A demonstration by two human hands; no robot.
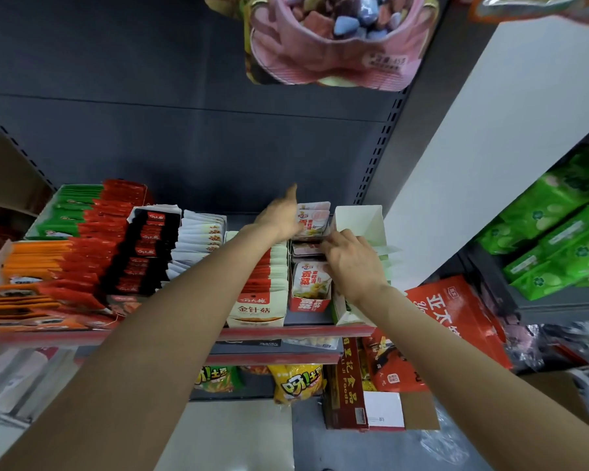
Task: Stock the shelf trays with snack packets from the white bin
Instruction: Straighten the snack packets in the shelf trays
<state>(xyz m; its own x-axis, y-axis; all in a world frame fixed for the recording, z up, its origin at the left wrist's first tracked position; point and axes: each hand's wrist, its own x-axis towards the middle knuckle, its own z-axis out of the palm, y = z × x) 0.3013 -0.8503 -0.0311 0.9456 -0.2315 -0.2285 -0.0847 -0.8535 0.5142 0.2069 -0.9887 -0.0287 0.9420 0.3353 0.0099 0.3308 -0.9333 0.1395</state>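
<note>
**Packets being seated in the red-and-white shelf tray**

Nearest, the shelf's red front rail (296, 331) carries the red-and-white tray (309, 302), front packet (310, 278) upright. Behind it, the right hand (352, 263) rests on the packet row, fingers (330, 248) curled onto packet tops; whether they pinch one cannot be told. Further back, the left hand (281, 215) grips the rear stack of packets (311, 219), forefinger extended. The white bin is not identifiable. Judgement: the left hand should hold the stack upright while the right presses the row level, faces forward, clear of the empty white carton (364, 220) just beside it.
</note>
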